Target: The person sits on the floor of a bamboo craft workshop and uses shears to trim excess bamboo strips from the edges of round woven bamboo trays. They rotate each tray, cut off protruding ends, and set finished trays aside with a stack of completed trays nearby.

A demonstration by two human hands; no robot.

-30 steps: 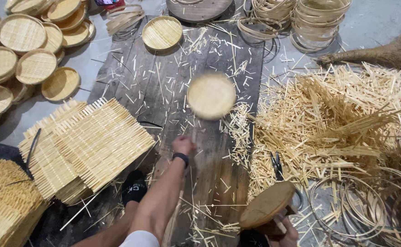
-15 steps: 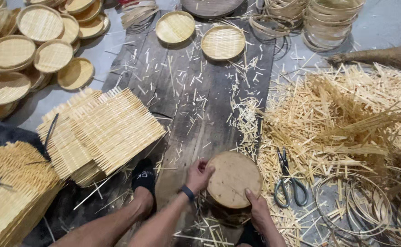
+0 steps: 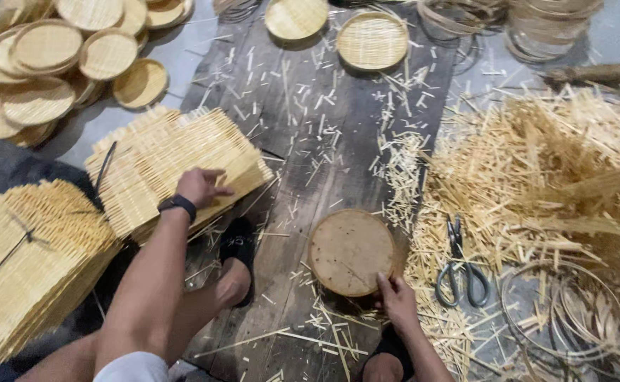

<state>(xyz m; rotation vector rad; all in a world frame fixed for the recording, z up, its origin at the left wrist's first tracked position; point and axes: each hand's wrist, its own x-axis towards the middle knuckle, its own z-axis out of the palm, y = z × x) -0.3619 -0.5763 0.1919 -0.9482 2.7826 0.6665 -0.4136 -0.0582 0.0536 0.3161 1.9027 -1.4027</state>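
Observation:
My left hand (image 3: 200, 186) reaches out to the left and rests, fingers spread, on the top sheet of a stack of square woven bamboo mats (image 3: 175, 159). A black band is on that wrist. My right hand (image 3: 397, 297) holds the near edge of a round wooden disc (image 3: 351, 250) that lies flat on the dark wooden board (image 3: 303, 134) in front of me. A round woven tray (image 3: 373, 39) lies at the far end of the board, with another tray (image 3: 296, 15) beside it.
Scissors (image 3: 458, 265) lie right of the disc among a big heap of bamboo offcuts (image 3: 550, 170). Bamboo rings (image 3: 568, 311) sit at the near right and more rings (image 3: 550, 21) at the far right. Finished trays (image 3: 48, 60) pile up far left; a second mat stack (image 3: 30, 262) is near left.
A woven tray that slid away across the board now rests at its far end. The round wooden disc was brought down onto the board. My left hand moved from the disc to the mat stack.

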